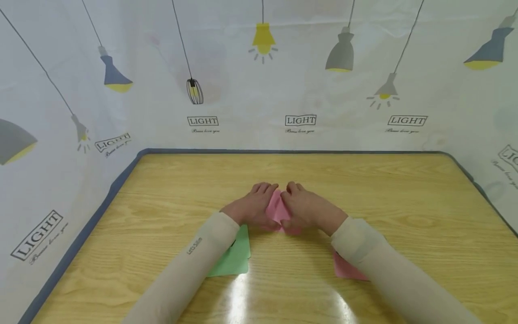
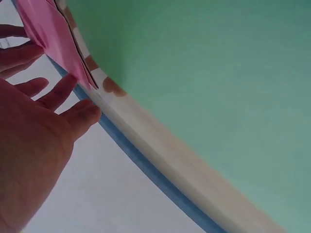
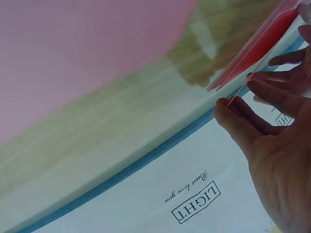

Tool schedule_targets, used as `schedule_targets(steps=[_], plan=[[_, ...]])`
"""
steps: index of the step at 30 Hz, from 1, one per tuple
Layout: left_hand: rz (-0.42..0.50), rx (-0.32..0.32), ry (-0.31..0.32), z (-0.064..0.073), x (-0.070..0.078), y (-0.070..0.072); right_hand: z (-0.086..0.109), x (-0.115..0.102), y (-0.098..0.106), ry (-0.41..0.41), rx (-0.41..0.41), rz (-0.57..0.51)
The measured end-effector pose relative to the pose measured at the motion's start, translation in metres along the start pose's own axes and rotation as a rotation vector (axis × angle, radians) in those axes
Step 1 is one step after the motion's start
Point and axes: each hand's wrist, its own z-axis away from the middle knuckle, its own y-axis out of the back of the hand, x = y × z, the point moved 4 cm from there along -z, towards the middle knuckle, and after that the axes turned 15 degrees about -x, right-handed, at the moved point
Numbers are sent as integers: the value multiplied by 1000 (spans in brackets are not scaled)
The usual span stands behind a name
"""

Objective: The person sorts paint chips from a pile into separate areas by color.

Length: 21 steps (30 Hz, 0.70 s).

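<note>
A folded piece of pink paper (image 1: 277, 206) stands between both hands at mid-table, its layers partly spread. My left hand (image 1: 256, 207) holds its left side, with the fingertips on the far part and the thumb low on the near side. On the other side my right hand (image 1: 306, 206) grips the paper. Seen from the right wrist, the thumb and index finger of that hand pinch a thin edge, and a red inner fold (image 3: 272, 43) shows between the layers. In the left wrist view the pink paper (image 2: 56, 36) hangs against the fingertips. The hands hide parts of it.
A green sheet (image 1: 238, 256) lies under the left forearm with a dark mark partly covered. Another pink sheet (image 1: 349, 268) lies partly beneath the right forearm. The wooden table (image 1: 162, 193) has a blue edge, and white lamp-printed cloth (image 1: 243, 90) surrounds its back and sides.
</note>
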Motion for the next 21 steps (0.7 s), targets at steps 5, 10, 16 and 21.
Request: schedule_targets(steps=[5, 10, 16, 21], plan=[[-35, 42, -34, 0, 3, -1, 2, 0, 1, 30, 18, -1], [-73, 77, -58, 2, 5, -1, 10, 2, 0, 52, -33, -72], [-128, 133, -116, 8, 12, 4, 27, 4, 4, 94, -19, -105], [-143, 155, -156, 13, 22, 7, 42, 8, 7, 80, -10, -147]])
